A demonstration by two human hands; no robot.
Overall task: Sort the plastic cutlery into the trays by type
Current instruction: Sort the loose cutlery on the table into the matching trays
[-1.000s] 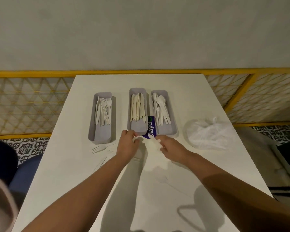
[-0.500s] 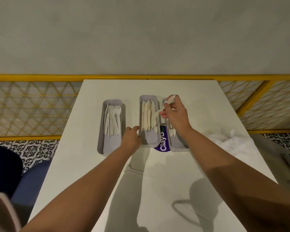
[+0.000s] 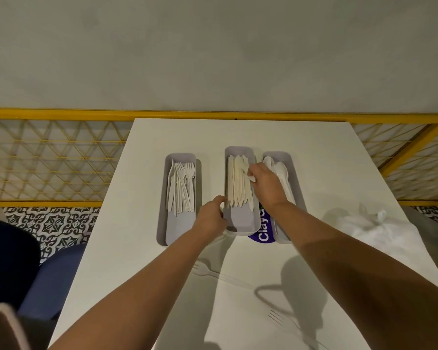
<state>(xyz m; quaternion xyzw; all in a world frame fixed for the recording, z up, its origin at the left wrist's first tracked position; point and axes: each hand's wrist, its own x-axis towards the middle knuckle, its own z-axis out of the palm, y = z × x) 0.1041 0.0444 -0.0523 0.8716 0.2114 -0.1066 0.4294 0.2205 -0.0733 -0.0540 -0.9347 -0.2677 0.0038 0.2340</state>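
Plastic cutlery (image 3: 238,183) mostly sorted mid-frame: fork tray (image 3: 177,228) left, knife tray (image 3: 240,221) centre, spoon tray (image 3: 276,153) right; right hand (image 3: 263,184) pinches a white piece (image 3: 252,179) over the knives, left hand (image 3: 210,218) holds that tray's near rim, likely steadying it; loose forks (image 3: 205,270) wait lower centre.

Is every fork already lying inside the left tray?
No, a first loose fork and a second loose fork lie on the table, outside the left tray.

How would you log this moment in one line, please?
right hand: pinches white utensil over middle tray | left hand: holds its rim | loose forks: on table
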